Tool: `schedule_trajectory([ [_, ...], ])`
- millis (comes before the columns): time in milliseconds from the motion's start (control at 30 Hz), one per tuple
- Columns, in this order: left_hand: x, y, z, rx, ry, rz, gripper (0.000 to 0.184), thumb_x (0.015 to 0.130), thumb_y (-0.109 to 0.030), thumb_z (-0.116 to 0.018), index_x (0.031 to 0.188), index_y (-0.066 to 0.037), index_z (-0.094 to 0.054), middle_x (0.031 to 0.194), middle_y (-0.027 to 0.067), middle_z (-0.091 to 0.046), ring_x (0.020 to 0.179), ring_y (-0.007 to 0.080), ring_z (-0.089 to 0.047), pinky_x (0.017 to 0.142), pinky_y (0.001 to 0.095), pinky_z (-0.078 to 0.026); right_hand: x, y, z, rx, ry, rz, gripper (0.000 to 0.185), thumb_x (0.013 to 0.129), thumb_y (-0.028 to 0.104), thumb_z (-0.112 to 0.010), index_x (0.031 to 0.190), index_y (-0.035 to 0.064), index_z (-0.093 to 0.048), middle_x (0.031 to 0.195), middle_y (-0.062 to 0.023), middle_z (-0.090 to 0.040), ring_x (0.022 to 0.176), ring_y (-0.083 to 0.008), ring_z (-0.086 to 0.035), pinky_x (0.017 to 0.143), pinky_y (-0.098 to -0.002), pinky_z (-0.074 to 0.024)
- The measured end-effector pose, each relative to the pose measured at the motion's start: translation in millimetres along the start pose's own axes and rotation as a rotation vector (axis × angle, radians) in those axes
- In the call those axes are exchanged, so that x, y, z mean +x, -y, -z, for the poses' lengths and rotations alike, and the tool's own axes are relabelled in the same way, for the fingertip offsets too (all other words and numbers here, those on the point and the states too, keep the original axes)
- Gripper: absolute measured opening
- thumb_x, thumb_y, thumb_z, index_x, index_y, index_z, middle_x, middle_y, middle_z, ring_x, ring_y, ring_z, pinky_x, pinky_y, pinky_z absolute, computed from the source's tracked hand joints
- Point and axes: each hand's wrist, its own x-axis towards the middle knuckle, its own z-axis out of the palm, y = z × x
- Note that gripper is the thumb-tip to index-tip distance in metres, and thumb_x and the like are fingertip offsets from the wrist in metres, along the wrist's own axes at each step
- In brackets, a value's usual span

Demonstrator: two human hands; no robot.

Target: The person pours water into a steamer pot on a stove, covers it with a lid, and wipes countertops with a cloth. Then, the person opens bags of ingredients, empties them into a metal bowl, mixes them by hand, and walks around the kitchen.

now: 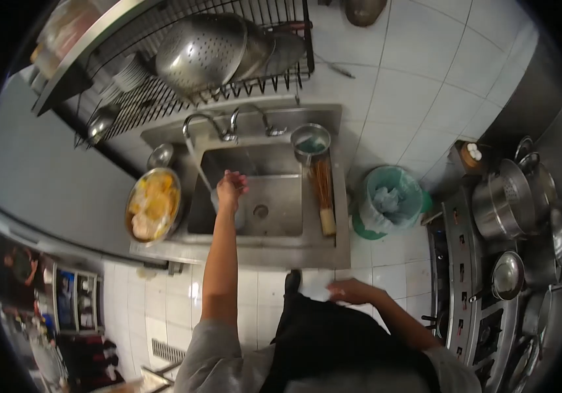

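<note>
My left hand is stretched out over the steel sink, beside a stream of water from the left faucet. Its fingers are partly curled and apart, with nothing seen in them. Low on the right, next to the black apron, hangs my right hand, blurred, its fingers smeared by motion. To the left of the sink a metal bowl holds yellow and pale food. A small metal bowl is just behind it.
A pot and a bamboo brush stand at the sink's right edge. Further right are a lined green bin and a stove with pots. A wire rack holds a colander above.
</note>
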Motion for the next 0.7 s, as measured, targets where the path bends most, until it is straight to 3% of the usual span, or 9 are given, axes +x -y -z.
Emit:
schedule_trajectory([
  [200,173,29,-5,0.172,-0.156,0.294,0.046,0.092,-0.046,-0.042,0.095,-0.002,-0.053,0.072,0.0093,-0.056,0.063,0.0219,-0.057,0.053,0.0390,-0.049,-54,-2,-3,0.114,-0.195,-0.781,0.045,0.082,0.033,-0.061,0.114,0.0025,-0.055,0.105,-0.0182,-0.061,0.096,-0.0329,-0.059,0.084,-0.0397,-0.0462],
  [267,199,27,-10,-0.110,-0.032,0.498,0.045,0.093,-0.045,-0.038,0.095,-0.002,-0.052,0.072,0.0087,-0.054,0.064,0.0220,-0.056,0.056,0.0391,-0.049,-56,5,-5,0.088,-0.242,-0.856,0.045,0.081,0.034,-0.062,0.112,0.0018,-0.056,0.104,-0.0177,-0.062,0.091,-0.0320,-0.061,0.081,-0.0391,-0.0476],
  [333,211,11,-19,-0.318,0.049,0.401,0.046,0.093,-0.043,-0.036,0.097,0.000,-0.052,0.079,0.0097,-0.055,0.068,0.0214,-0.055,0.059,0.0369,-0.048,-50,15,-9,0.112,-0.331,-0.872,0.043,0.082,0.032,-0.062,0.111,0.0014,-0.057,0.102,-0.0177,-0.063,0.090,-0.0309,-0.062,0.079,-0.0390,-0.0489],
  [400,203,-30,-37,-0.241,0.138,0.315,0.042,0.092,-0.040,-0.040,0.099,0.001,-0.052,0.084,0.0093,-0.056,0.071,0.0214,-0.055,0.063,0.0336,-0.048,-36,24,-15,0.218,-0.377,-0.874,0.042,0.082,0.030,-0.062,0.112,0.0013,-0.057,0.103,-0.0180,-0.063,0.091,-0.0311,-0.062,0.079,-0.0387,-0.0490],
  [500,263,21,5,0.017,0.204,0.170,0.042,0.092,-0.032,-0.036,0.115,0.001,-0.050,0.099,0.0168,-0.060,0.076,0.0258,-0.062,0.070,0.0408,-0.051,-12,35,-27,0.244,-0.322,-0.805,0.041,0.082,0.027,-0.062,0.113,0.0011,-0.056,0.105,-0.0191,-0.062,0.092,-0.0320,-0.062,0.080,-0.0384,-0.0492],
  [600,137,-30,-1,0.520,0.227,-0.090,0.033,0.090,-0.030,-0.044,0.085,-0.002,-0.061,0.082,0.0097,-0.063,0.072,0.0169,-0.061,0.070,0.0330,-0.049,9,41,-32,0.338,-0.279,-0.757,0.043,0.082,0.025,-0.062,0.115,-0.0010,-0.054,0.109,-0.0191,-0.061,0.096,-0.0305,-0.061,0.084,-0.0374,-0.0483],
  [633,100,-14,13,0.272,0.286,-0.143,0.035,0.090,-0.031,-0.046,0.077,-0.002,-0.061,0.068,0.0063,-0.060,0.062,0.0152,-0.058,0.060,0.0301,-0.047,13,42,-35,0.349,-0.277,-0.756,0.043,0.082,0.025,-0.062,0.115,-0.0010,-0.054,0.109,-0.0191,-0.061,0.096,-0.0305,-0.061,0.084,-0.0374,-0.0483],
  [667,75,12,39,0.365,0.231,-0.033,0.036,0.091,-0.031,-0.051,0.072,-0.001,-0.057,0.064,0.0052,-0.057,0.055,0.0108,-0.051,0.046,0.0272,-0.038,16,43,-36,0.369,-0.286,-0.775,0.043,0.082,0.024,-0.061,0.116,-0.0011,-0.054,0.109,-0.0191,-0.061,0.096,-0.0306,-0.061,0.084,-0.0375,-0.0483],
  [700,45,23,56,0.538,0.093,0.094,0.032,0.088,-0.028,-0.056,0.071,-0.001,-0.057,0.062,0.0048,-0.056,0.054,0.0099,-0.051,0.047,0.0261,-0.037,18,44,-37,0.386,-0.301,-0.796,0.043,0.082,0.023,-0.061,0.116,-0.0013,-0.054,0.109,-0.0190,-0.061,0.095,-0.0308,-0.061,0.084,-0.0376,-0.0484],
])
